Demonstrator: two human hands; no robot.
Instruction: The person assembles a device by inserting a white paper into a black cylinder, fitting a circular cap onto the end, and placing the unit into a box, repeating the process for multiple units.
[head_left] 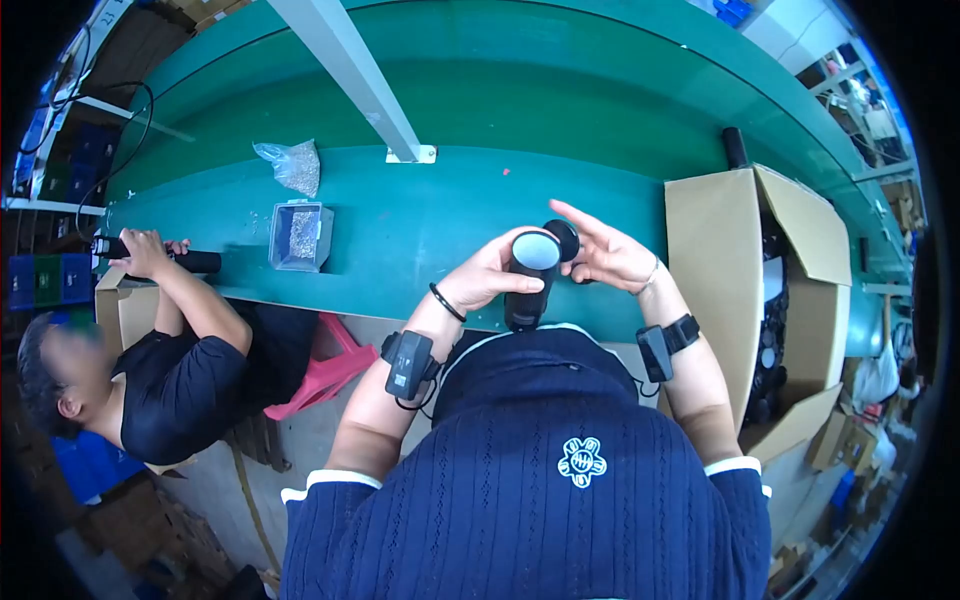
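My left hand [497,270] is wrapped round a black cylinder [525,303], its wide round mouth tilted up and showing a pale, shiny inside. The frame does not show for certain whether it is a flashlight or a tumbler. Just right of the mouth is a round black cap-like piece [565,240], with the thumb and fingers of my right hand [612,254] at its edge. My right index finger sticks out past it. Both hands are above the near edge of the green table [450,215], close to my body.
A clear plastic bin [283,262] of small bits and a clear bag [300,168] lie left. At right stands an open cardboard box [705,280] with black parts, a black cylinder [735,148] behind it. A co-worker [180,370] at left holds another black cylinder [197,262]. A metal post [350,75] meets the table.
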